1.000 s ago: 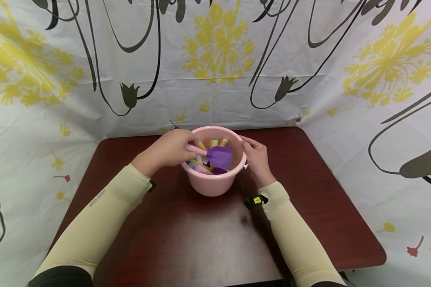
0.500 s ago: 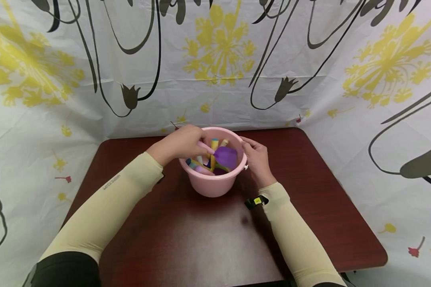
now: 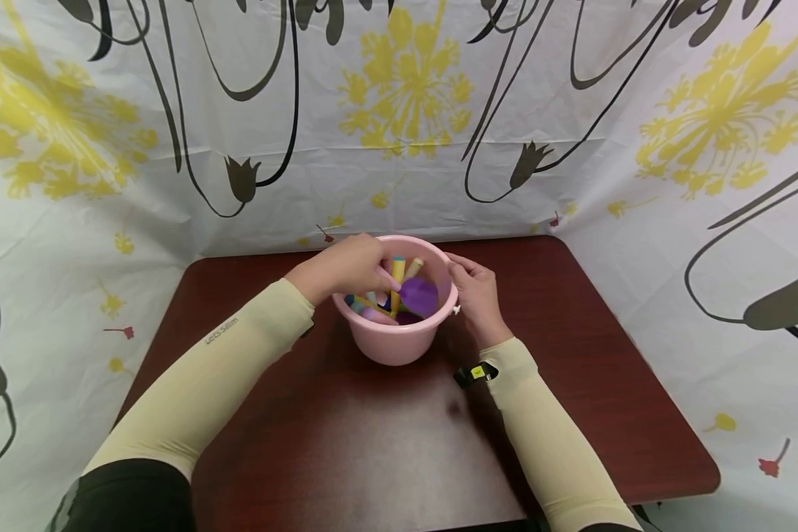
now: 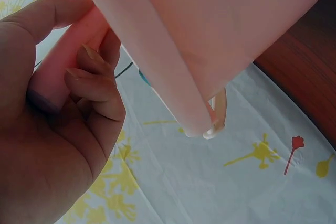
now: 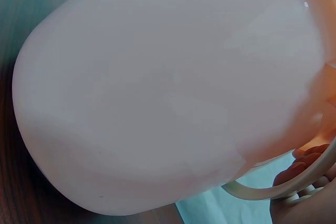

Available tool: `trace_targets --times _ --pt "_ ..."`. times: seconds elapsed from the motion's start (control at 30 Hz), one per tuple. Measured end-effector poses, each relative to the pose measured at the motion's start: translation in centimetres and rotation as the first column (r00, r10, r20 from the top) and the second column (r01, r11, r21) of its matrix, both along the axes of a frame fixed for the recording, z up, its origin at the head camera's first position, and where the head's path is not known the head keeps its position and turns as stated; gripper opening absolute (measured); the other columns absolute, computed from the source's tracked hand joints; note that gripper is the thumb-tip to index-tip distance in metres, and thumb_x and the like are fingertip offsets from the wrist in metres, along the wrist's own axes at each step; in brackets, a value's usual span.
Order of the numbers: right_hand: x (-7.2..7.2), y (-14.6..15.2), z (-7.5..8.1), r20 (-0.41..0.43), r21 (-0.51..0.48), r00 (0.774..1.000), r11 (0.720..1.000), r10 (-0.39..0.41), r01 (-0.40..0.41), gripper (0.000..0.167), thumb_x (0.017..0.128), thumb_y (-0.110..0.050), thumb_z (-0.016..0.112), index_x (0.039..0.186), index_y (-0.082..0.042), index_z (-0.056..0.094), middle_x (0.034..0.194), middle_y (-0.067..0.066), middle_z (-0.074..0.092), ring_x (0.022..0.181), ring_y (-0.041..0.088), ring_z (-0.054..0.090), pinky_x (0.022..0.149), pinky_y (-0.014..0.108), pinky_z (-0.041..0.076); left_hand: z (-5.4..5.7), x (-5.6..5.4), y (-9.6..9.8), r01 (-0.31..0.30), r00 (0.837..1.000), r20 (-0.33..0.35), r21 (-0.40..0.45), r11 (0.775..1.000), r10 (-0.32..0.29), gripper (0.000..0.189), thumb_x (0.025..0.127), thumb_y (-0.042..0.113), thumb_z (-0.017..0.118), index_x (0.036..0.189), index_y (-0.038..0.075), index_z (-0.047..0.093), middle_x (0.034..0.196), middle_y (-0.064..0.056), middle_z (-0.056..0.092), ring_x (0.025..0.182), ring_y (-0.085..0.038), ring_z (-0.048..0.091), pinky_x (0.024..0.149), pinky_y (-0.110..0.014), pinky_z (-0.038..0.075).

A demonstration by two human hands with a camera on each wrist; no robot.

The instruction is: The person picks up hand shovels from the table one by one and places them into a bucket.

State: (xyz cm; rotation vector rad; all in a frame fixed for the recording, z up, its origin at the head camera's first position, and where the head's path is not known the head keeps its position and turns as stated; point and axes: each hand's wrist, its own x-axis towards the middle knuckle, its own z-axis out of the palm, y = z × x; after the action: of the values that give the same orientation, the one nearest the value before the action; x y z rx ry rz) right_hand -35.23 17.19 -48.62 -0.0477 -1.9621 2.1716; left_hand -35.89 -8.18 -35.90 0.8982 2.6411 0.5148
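A pink bucket (image 3: 392, 347) stands upright on the table, with several colourful items in it. My left hand (image 3: 351, 266) reaches over its left rim and holds a toy shovel (image 3: 419, 297) by the pink handle. The shovel's purple blade points down and to the right inside the bucket. The left wrist view shows curled fingers around the shovel handle (image 4: 62, 74), beside the bucket's rim. On the other side my right hand (image 3: 479, 299) grips the bucket's right rim. In the right wrist view the bucket wall fills most of the picture, and only part of that hand shows.
Yellow sticks (image 3: 397, 272) stand up among the bucket's contents. A cream carrying handle (image 5: 257, 192) hangs by the right hand. The dark red-brown table (image 3: 346, 443) has rounded corners. A white patterned sheet (image 3: 572, 103) surrounds it at the back and sides.
My left hand has moved right and slightly further over the bucket, taking the shovel with it. The blade now sits lower inside. The right hand and the bucket have stayed in place.
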Motion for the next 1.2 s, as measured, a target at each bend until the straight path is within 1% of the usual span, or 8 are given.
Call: trace_targets --times 0.4,0.53,0.63,0.73,0.83,0.97,1.07,1.2 --pt "0.0 0.0 0.0 0.011 0.003 1.0 1.0 0.011 -0.011 0.032 0.106 -0.019 0.071 0.132 -0.003 0.08 0.119 0.018 0.08 0.095 0.017 0.077 0.078 0.027 0.064 -0.3 -0.3 1.1 -0.016 1.0 0.024 -0.065 0.998 0.018 0.025 0.104 0.038 0.081 0.098 0.013 0.08 0.075 0.007 0.077 0.071 -0.019 0.071 0.068 -0.036 0.056" --pt "0.0 0.1 0.0 0.008 0.007 1.0 1.0 0.008 -0.008 0.032 0.105 -0.02 0.071 0.131 -0.003 0.081 0.116 0.016 0.08 0.093 0.017 0.077 0.076 0.027 0.064 -1.0 -0.6 1.7 0.002 1.0 -0.018 -0.039 0.999 -0.003 0.027 0.1 0.03 0.086 0.122 0.015 0.078 0.076 0.004 0.073 0.069 -0.017 0.067 0.068 -0.034 0.053" --pt "-0.1 0.1 0.0 0.002 0.008 1.0 1.0 0.008 -0.008 0.031 0.105 -0.021 0.072 0.13 -0.004 0.081 0.113 0.015 0.081 0.09 0.017 0.077 0.074 0.027 0.064 -1.5 -0.7 2.1 0.038 0.998 -0.049 0.035 0.999 -0.036 0.057 0.095 0.02 0.09 0.146 0.025 0.068 0.079 0.0 0.069 0.069 -0.018 0.063 0.066 -0.035 0.05" --pt "-0.2 0.2 0.0 0.0 0.007 1.0 1.0 0.009 -0.009 0.031 0.105 -0.021 0.072 0.13 -0.005 0.082 0.11 0.013 0.081 0.089 0.017 0.077 0.073 0.027 0.063 -1.8 -0.8 2.3 0.069 0.995 -0.075 0.068 0.995 -0.064 0.076 0.092 0.016 0.093 0.158 0.033 0.059 0.082 -0.002 0.068 0.071 -0.019 0.062 0.065 -0.035 0.05" --pt "-0.2 0.1 -0.1 -0.003 0.002 1.0 1.0 0.01 -0.01 0.032 0.105 -0.02 0.072 0.13 -0.004 0.081 0.11 0.012 0.082 0.09 0.016 0.077 0.075 0.027 0.064 -1.8 -0.9 2.6 0.066 0.993 -0.104 0.034 0.997 -0.062 0.068 0.091 0.02 0.094 0.152 0.029 0.065 0.081 0.0 0.068 0.071 -0.017 0.062 0.067 -0.035 0.05" --pt "-0.2 0.1 -0.1 -0.008 -0.004 1.0 1.0 0.008 -0.008 0.031 0.105 -0.02 0.073 0.13 -0.003 0.081 0.112 0.012 0.081 0.091 0.015 0.077 0.076 0.027 0.064 -1.7 -0.8 3.1 0.016 0.994 -0.108 -0.063 0.998 -0.023 0.023 0.092 0.028 0.092 0.106 0.014 0.08 0.073 0.0 0.071 0.068 -0.016 0.067 0.067 -0.033 0.05" --pt "-0.1 0.2 0.0 -0.008 -0.004 1.0 1.0 0.01 -0.01 0.031 0.106 -0.02 0.072 0.13 -0.003 0.081 0.113 0.013 0.081 0.091 0.015 0.077 0.076 0.027 0.064 -1.8 -0.9 3.5 -0.001 0.996 -0.086 -0.105 0.994 -0.008 0.029 0.093 0.029 0.091 0.078 0.012 0.073 0.069 -0.002 0.072 0.064 -0.015 0.069 0.064 -0.031 0.05" --pt "-0.1 0.2 0.1 -0.002 -0.001 1.0 1.0 0.016 -0.016 0.031 0.106 -0.021 0.072 0.13 -0.004 0.081 0.115 0.014 0.081 0.092 0.015 0.077 0.076 0.027 0.064 -2.2 -1.2 4.0 0.018 0.995 -0.1 -0.111 0.994 -0.03 0.033 0.091 0.027 0.092 0.073 0.014 0.068 0.062 0.002 0.062 0.058 -0.012 0.059 0.061 -0.029 0.046"
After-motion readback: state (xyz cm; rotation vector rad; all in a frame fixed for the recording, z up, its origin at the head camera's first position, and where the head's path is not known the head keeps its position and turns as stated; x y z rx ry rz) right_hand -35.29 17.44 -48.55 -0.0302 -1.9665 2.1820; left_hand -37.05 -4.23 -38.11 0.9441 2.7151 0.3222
